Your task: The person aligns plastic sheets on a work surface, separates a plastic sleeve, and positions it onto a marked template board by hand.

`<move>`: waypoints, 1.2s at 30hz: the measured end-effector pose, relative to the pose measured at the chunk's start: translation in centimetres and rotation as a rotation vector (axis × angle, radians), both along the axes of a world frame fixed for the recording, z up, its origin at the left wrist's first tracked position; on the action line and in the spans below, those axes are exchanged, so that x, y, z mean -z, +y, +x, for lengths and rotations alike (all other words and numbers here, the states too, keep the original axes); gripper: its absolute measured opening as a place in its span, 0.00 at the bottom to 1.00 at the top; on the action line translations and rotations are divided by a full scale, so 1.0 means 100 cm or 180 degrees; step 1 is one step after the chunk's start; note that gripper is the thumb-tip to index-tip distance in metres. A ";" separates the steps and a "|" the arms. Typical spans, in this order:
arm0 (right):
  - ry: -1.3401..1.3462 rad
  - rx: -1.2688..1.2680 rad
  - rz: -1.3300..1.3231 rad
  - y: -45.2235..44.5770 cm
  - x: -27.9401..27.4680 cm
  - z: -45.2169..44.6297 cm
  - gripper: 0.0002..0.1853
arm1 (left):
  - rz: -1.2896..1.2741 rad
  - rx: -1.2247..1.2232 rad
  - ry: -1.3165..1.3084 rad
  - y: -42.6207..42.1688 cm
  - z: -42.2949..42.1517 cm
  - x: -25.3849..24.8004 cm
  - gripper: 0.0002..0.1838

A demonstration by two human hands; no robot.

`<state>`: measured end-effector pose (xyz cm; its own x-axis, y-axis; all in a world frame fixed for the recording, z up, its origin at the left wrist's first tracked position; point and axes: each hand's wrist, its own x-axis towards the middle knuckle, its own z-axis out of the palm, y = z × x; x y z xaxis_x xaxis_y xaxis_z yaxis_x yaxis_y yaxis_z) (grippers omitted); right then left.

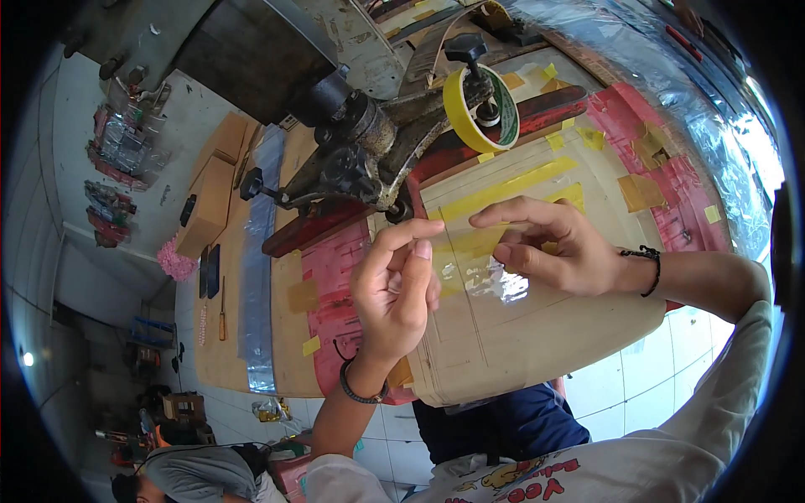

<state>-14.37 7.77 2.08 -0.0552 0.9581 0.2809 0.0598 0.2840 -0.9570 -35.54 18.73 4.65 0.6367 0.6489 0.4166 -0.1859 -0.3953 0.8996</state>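
Observation:
Between my two hands is a small clear plastic film (503,283) with bright glare, above a beige board with pencil lines (537,339) and yellow tape strips. My left hand (392,289) has its thumb and index fingertips close together at the film's left side. My right hand (563,250) has the film between its thumb and curled fingers, while its index finger reaches out toward my left hand. The exact contact with the film is hard to see. Beyond the hands, a yellow tape roll (459,109) hangs on a knob of the metal machine frame (369,126).
Red padded bars (323,225) lie under the machine's arms. Pink sheets (335,289) flank the board. At the left are a cardboard box (210,205), a plastic strip (258,268) and a screwdriver (222,314). Another person (205,474) is low at the bottom left.

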 end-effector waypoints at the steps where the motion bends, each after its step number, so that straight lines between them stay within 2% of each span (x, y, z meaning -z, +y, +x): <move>1: 0.0002 -0.0023 0.0107 0.001 0.003 0.001 0.21 | 0.0051 0.0056 -0.0090 0.001 0.000 0.001 0.10; 4: -0.0081 0.0077 0.0386 0.006 0.009 -0.001 0.22 | 0.0000 0.0236 -0.0282 0.004 0.000 0.004 0.07; 6: -0.0089 0.0188 0.0369 0.007 0.009 -0.003 0.23 | -0.0303 0.0369 -0.0307 0.004 -0.003 0.004 0.05; 9: 0.0087 0.0300 0.0066 0.004 0.002 -0.008 0.23 | -0.0289 0.0411 -0.0328 0.004 -0.004 0.005 0.06; 12: 0.0265 0.0299 -0.0121 0.003 0.001 -0.007 0.21 | 0.0343 0.0171 0.0126 0.001 0.000 0.001 0.07; 13: 0.0233 0.0272 -0.0115 0.004 0.001 -0.005 0.20 | 0.0194 0.0122 0.0086 0.000 0.001 0.002 0.11; 16: -0.0004 0.0275 0.0097 0.006 0.003 -0.002 0.18 | 0.0499 -0.0023 0.0236 0.001 0.000 0.003 0.09; 19: -0.0121 0.0172 0.0208 0.002 -0.004 0.002 0.17 | 0.2048 -0.0489 0.0340 0.010 -0.003 0.013 0.07; 22: -0.0219 0.0095 0.0295 0.001 -0.003 0.003 0.15 | 0.2230 -0.0136 0.0391 0.012 -0.008 0.008 0.04; 25: -0.0288 0.0234 0.0219 0.004 0.003 -0.002 0.14 | 0.1854 -0.0052 0.0331 0.009 -0.002 0.010 0.07; 28: -0.0186 0.0390 -0.0037 0.002 -0.004 -0.005 0.13 | 0.0848 -0.0313 0.0295 -0.002 0.007 0.008 0.11; 31: -0.0043 0.0437 -0.0111 0.004 -0.001 -0.006 0.11 | 0.0978 -0.0186 0.0343 0.004 0.005 0.012 0.12; 36: 0.0022 0.0158 -0.0178 0.006 0.006 -0.004 0.12 | 0.0708 0.0068 0.0644 0.001 0.001 0.003 0.10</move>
